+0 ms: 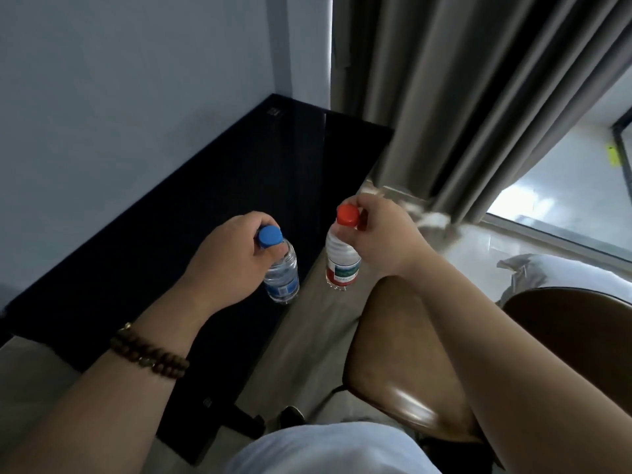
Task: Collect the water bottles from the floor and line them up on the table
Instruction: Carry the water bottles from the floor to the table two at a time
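Grey wall, black table (171, 217) at left. L hand (225, 265) fingers curled round neck of blue-cap bottle (282, 275), held over table. Red-cap bottle (342, 265) over floor just right of table edge, R hand (383, 241) pinching cap. Both thin plastic, prob. light, squashy, slick; neck grip safest. Water lvl unclear.

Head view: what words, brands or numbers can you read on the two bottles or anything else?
Nothing here reads clearly.
Blue-capped bottle, label print: too blurred to read.
Red-capped bottle, label print: too small and blurred to read.
Black table, pale mark near its far corner: illegible.
Yellow tag at far right: illegible.
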### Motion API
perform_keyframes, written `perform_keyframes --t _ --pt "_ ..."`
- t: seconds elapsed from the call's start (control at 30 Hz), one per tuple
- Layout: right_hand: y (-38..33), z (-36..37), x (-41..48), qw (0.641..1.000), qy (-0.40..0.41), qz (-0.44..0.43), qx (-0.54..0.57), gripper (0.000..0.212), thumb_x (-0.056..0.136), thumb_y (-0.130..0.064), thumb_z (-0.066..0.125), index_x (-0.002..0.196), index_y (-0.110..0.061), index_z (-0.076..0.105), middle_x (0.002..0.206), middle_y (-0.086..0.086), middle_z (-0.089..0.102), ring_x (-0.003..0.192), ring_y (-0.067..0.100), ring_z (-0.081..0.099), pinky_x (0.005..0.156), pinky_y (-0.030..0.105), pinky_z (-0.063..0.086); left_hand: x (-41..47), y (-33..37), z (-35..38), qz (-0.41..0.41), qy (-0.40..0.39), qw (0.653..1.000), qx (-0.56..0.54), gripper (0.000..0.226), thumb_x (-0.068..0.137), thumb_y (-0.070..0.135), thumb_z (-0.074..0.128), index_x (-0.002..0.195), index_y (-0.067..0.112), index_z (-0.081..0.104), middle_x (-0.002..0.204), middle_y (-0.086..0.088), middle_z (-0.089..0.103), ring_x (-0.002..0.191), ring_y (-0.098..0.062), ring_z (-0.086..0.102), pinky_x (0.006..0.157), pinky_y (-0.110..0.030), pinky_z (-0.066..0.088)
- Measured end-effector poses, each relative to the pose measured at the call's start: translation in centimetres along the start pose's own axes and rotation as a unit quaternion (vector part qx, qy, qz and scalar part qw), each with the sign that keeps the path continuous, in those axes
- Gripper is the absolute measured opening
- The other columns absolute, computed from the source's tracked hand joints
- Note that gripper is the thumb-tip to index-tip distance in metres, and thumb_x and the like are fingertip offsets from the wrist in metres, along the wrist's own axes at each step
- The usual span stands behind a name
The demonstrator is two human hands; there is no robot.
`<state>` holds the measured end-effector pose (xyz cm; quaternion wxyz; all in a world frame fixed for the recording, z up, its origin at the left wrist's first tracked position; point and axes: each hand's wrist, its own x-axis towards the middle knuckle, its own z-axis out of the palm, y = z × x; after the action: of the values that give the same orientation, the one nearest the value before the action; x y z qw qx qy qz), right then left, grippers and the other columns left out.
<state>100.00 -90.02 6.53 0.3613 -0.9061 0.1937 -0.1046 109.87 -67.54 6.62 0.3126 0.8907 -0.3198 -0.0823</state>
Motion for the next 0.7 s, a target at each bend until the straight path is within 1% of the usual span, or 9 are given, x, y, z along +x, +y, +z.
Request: perform_keyframes --t 0.07,0.17,0.27,0.37,0.43,0.53,0.6,0.7 --pt "-0.9 0.9 1.7 1.000 -0.008 -0.011 0.002 0.024 0.088 -0.036 0.073 0.110 -0.029 0.065 0.089 -0.018 0.065 0.083 0.000 0.060 0.065 0.012 0.038 0.8 -1.3 -0.6 -0.009 0.002 1.000 -0.001 0.016 0.092 0.037 0.071 0.104 0.037 0.060 0.094 0.016 0.062 0.082 -0.003 0.061 0.068 -0.019 0.045" --pt "-2.4 2.1 4.0 0.999 -0.036 -0.025 0.003 0.026 0.090 -0.035 0.072 0.114 -0.028 0.064 0.096 -0.016 0.067 0.090 0.004 0.062 0.071 0.015 0.044 1.6 -3.0 -1.9 -0.036 0.011 0.999 -0.001 0.017 0.093 0.035 0.071 0.106 0.035 0.060 0.096 0.015 0.062 0.085 -0.005 0.062 0.070 -0.018 0.045" --pt "-3.8 3.5 6.4 0.997 -0.064 -0.041 0.001 0.028 0.090 -0.035 0.073 0.115 -0.027 0.065 0.099 -0.014 0.067 0.093 0.005 0.063 0.074 0.018 0.047 2.1 -4.9 -3.1 -0.066 0.027 0.997 -0.008 0.019 0.091 0.035 0.072 0.106 0.034 0.061 0.094 0.015 0.063 0.084 -0.005 0.062 0.069 -0.017 0.043" --pt "-5.2 5.0 8.6 0.994 -0.088 -0.064 -0.001 0.028 0.089 -0.036 0.073 0.113 -0.025 0.065 0.099 -0.012 0.067 0.092 0.007 0.064 0.079 0.026 0.053 2.2 -6.4 -4.1 -0.099 0.045 0.994 -0.017 0.019 0.090 0.035 0.073 0.105 0.034 0.062 0.091 0.015 0.064 0.079 -0.004 0.062 0.066 -0.015 0.040" --pt "-6.5 6.6 10.4 0.990 -0.112 -0.083 -0.009 0.028 0.089 -0.038 0.073 0.113 -0.025 0.065 0.097 -0.012 0.065 0.091 0.006 0.063 0.075 0.024 0.052 2.2 -7.9 -4.9 -0.131 0.062 0.989 -0.016 0.019 0.090 0.035 0.074 0.104 0.035 0.061 0.088 0.015 0.064 0.077 -0.003 0.061 0.064 -0.015 0.039" --pt "-8.1 9.3 13.0 0.984 -0.143 -0.101 -0.008 0.027 0.089 -0.038 0.073 0.112 -0.028 0.062 0.093 -0.015 0.062 0.087 0.002 0.061 0.066 0.017 0.045 2.2 -9.9 -5.9 -0.182 0.084 0.980 -0.015 0.017 0.090 0.036 0.073 0.102 0.037 0.062 0.091 0.016 0.063 0.080 -0.004 0.061 0.066 -0.017 0.040" --pt "-8.8 11.0 15.0 0.981 -0.164 -0.109 0.005 0.026 0.089 -0.038 0.072 0.111 -0.028 0.062 0.093 -0.014 0.063 0.087 0.003 0.061 0.066 0.017 0.045 2.5 -11.1 -6.4 -0.210 0.099 0.972 -0.019 0.016 0.089 0.037 0.073 0.102 0.038 0.062 0.092 0.015 0.063 0.083 -0.005 0.061 0.067 -0.020 0.043" --pt "-9.4 13.1 18.3 0.973 -0.192 -0.121 0.028 0.025 0.090 -0.037 0.071 0.112 -0.029 0.062 0.097 -0.012 0.065 0.089 0.004 0.062 0.065 0.018 0.045 3.8 -12.5 -6.7 -0.241 0.114 0.964 -0.009 0.017 0.090 0.034 0.073 0.103 0.036 0.063 0.093 0.015 0.063 0.085 -0.005 0.061 0.068 -0.019 0.042"
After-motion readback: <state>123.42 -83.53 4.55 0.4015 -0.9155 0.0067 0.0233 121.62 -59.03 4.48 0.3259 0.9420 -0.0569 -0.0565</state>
